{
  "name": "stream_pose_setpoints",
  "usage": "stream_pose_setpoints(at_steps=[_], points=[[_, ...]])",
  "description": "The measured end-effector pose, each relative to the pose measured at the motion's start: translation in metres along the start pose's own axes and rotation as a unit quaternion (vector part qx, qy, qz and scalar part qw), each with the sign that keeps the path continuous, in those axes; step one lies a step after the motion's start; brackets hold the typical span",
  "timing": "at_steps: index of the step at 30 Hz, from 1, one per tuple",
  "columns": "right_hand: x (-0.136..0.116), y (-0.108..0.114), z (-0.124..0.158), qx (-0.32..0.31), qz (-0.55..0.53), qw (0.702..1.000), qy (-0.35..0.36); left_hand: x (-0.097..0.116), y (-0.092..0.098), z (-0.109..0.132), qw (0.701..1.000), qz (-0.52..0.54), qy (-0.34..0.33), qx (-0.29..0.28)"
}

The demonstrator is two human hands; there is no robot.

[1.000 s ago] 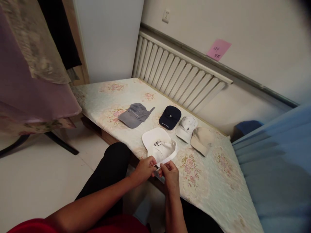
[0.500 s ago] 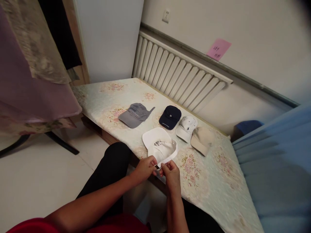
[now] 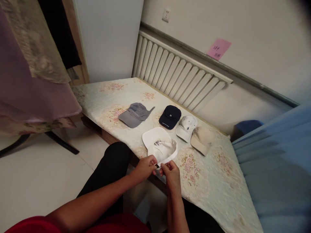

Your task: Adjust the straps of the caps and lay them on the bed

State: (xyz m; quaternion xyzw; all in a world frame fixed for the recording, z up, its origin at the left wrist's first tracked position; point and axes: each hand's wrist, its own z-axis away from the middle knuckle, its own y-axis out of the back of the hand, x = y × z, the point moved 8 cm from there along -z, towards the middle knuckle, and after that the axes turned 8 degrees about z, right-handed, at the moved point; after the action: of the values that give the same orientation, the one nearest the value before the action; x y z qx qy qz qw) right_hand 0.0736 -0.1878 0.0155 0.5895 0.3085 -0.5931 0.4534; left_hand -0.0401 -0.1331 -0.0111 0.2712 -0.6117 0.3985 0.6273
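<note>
A white cap with a dark logo lies on the flowered bed cover, its brim pointing away from me. My left hand and my right hand meet at the cap's back edge. Both pinch the cap's rear strap between fingertips. Beyond it lie a grey cap, a navy cap, a small white cap and a beige cap in a row.
A white radiator runs along the wall behind the bed. A pink note is stuck on the wall. Hanging cloth fills the left side, and blue fabric the right. My knee in black is against the bed edge.
Almost nothing has moved; both hands stay pinched on the strap, with only tiny finger shifts.
</note>
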Motion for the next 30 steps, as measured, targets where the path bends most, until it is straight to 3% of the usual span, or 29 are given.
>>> stream_pose_setpoints(at_steps=[14,22,30], points=[[0.011,-0.001,-0.002,-0.046,0.001,0.999,-0.022,0.006,-0.001,0.003,1.0,-0.012,-0.003,-0.02],[0.009,0.0,-0.002,-0.043,0.006,0.999,-0.027,0.005,0.0,0.0,0.999,-0.014,-0.024,-0.025],[0.009,-0.001,-0.002,-0.053,-0.067,0.996,-0.035,0.008,-0.004,-0.003,0.999,-0.007,-0.017,-0.047]])
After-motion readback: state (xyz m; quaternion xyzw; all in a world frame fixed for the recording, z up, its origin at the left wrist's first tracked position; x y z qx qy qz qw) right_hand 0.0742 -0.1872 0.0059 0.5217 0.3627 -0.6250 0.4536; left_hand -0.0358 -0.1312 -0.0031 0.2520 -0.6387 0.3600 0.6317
